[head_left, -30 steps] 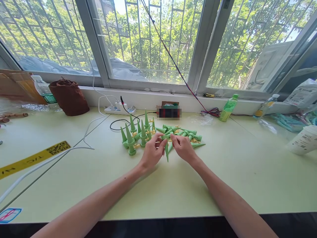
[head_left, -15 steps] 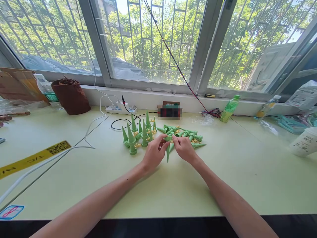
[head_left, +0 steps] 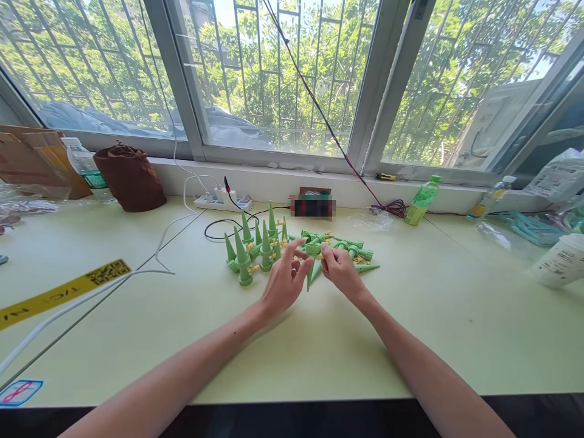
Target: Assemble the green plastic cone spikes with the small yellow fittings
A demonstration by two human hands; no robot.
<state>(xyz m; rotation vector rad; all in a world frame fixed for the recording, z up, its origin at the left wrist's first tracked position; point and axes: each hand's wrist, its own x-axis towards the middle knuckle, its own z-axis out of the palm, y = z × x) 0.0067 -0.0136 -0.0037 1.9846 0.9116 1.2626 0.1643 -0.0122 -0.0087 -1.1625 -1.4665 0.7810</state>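
Observation:
A green plant watering spike is held between my hands with its wide collar up and its point down toward me. My right hand pinches the collar's right side, where a bit of yellow shows between the fingertips. On the other side, my left hand has its index finger and thumb spread apart around the collar; whether they touch it I cannot tell. Left of my hands stand several watering spikes with points up and yellow valves. Behind my right hand lies a heap of loose green spikes and small yellow parts.
A power strip with cables sits along the wall, beside a partly blurred red and black box. A brown pouch stands at the left. To the right are a green bottle and a white cup. A white cable crosses the left side.
My left index finger has lifted and straightened away from the collar, and my left fingers have spread. My right hand has shifted slightly right, still pinching the spike, which tilts a little.

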